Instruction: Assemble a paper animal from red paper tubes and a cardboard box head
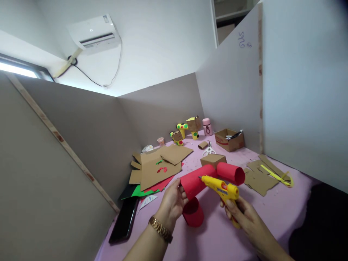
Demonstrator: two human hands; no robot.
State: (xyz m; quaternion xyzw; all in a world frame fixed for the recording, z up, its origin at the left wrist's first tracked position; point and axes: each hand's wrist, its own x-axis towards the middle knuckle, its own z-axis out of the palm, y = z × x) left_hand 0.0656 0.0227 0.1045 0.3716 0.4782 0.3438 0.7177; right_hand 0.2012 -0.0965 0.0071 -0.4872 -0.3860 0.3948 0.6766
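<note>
Now the left hand (172, 203) pinches the red paper tube (194, 183), right hand (241, 214) grips the glue gun (221, 188) touching it.

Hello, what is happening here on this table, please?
A person is gluing red paper tubes on a pink table. The left hand steadies the tubes, and the right hand holds a yellow glue gun with its nozzle at them. Cardboard pieces, scissors and a phone lie around.

Cardboard scraps (156, 170) perhaps crowd left; near tabletop (217, 239) free.
</note>
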